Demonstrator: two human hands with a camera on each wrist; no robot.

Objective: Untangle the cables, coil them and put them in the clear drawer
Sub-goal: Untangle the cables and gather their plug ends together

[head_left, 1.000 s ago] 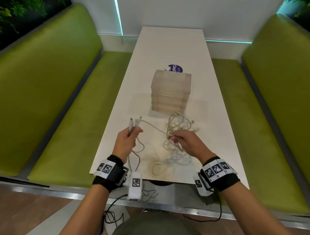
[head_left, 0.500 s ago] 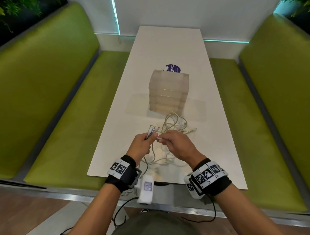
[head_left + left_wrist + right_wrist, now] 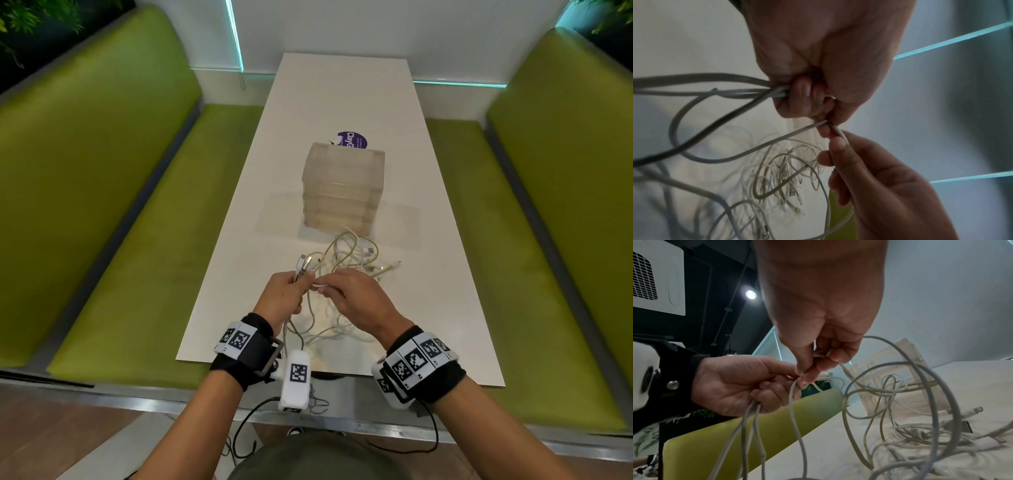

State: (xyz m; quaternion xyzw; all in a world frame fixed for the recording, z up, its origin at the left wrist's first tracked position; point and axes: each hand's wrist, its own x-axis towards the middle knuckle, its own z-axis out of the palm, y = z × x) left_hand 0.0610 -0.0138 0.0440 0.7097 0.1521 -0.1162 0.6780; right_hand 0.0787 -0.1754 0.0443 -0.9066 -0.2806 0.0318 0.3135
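A tangle of white cables (image 3: 352, 260) lies on the white table (image 3: 428, 291) in front of the clear drawer unit (image 3: 342, 188). My left hand (image 3: 284, 294) grips a bundle of cable strands (image 3: 756, 92), with the plug ends (image 3: 305, 267) sticking up above the fist. My right hand (image 3: 346, 294) pinches one strand (image 3: 795, 395) right beside the left thumb. Loops hang from both hands down to the pile (image 3: 910, 431). All drawers of the unit look closed.
A purple round sticker (image 3: 352, 140) lies behind the drawer unit. Green benches (image 3: 102, 205) flank the table on both sides (image 3: 548, 205). A white wall closes the far end. The wrist cameras' black leads hang below the table's near edge (image 3: 325, 366).
My hands have come together: the left one moved right with its cable bundle, the right one moved left to meet it, and the stretched strand between them has gone slack.
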